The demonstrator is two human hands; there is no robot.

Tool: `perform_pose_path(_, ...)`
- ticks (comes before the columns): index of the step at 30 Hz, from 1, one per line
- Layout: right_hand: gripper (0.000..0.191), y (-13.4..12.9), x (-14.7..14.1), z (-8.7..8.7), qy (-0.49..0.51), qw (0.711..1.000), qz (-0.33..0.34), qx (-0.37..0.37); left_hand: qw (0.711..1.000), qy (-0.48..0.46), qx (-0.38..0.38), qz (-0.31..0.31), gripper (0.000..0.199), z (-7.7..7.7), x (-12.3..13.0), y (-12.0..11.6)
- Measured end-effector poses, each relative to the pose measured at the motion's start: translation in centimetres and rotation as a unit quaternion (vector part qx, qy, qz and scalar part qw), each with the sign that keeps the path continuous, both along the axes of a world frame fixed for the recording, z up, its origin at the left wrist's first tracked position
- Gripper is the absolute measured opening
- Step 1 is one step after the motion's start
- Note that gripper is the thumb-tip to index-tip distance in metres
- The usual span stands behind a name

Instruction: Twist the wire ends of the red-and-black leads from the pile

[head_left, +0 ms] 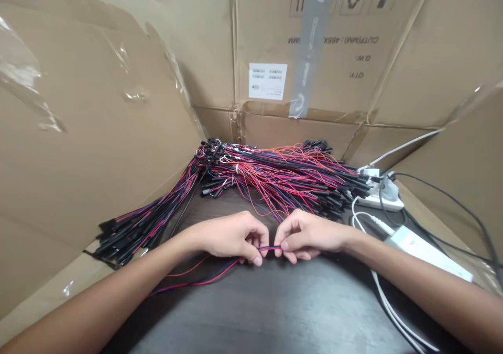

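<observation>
Near the middle of the dark table, my left hand (239,237) and my right hand (308,236) pinch the same red and dark blue wires (270,248). A short stretch of wire shows between the fingertips. From my left hand the wires trail down and left, passing under the forearm, with a thin orange-red strand beside them. Just behind both hands lies a large heap of red, blue and black wires (291,173) with black ends. Whatever is inside my curled fingers is hidden.
Another bundle of black-ended cables (133,228) lies at the left. Cardboard walls (94,97) enclose the table (275,312). A white power strip (381,201), a white box (428,252) and loose black and white cords are on the right.
</observation>
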State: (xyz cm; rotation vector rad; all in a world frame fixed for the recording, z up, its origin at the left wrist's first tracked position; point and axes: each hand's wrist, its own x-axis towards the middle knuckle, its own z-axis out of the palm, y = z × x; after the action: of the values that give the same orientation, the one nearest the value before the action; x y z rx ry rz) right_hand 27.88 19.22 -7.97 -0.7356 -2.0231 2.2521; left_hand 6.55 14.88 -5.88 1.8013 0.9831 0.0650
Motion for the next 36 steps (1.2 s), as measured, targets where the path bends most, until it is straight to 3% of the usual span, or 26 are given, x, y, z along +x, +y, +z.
perform_pose_path(7, 0.020, 0.0, 0.3, -0.2, 0.029, 0.999, 0.011, -0.023, 0.995, 0.042, 0.081, -0.039, 0.011, 0.9, 0.5, -0.4)
perform_pose_path(18, 0.022, -0.2, 0.5, -0.7, 0.047, 0.998, 0.011, -0.049, 0.999, -0.022, -0.002, 0.046, 0.014, 0.6, 1.2, -1.0)
perform_pose_path(23, 0.026, -0.4, 0.4, -0.9, 0.073, 0.997, 0.011, -0.036, 0.995, -0.034, -0.027, 0.086, 0.005, 0.1, 1.3, -1.0)
perform_pose_path(28, 0.030, -0.7, 0.4, -1.0, 0.089, 0.996, -0.011, -0.007, 0.994, -0.042, -0.056, 0.081, 0.012, 0.0, 1.6, -1.4)
perform_pose_path(36, 0.013, -1.1, 0.2, -0.1, -0.001, 0.996, -0.050, 0.072, 0.994, -0.007, 0.019, 0.105, 0.011, 0.2, 1.9, -1.6)
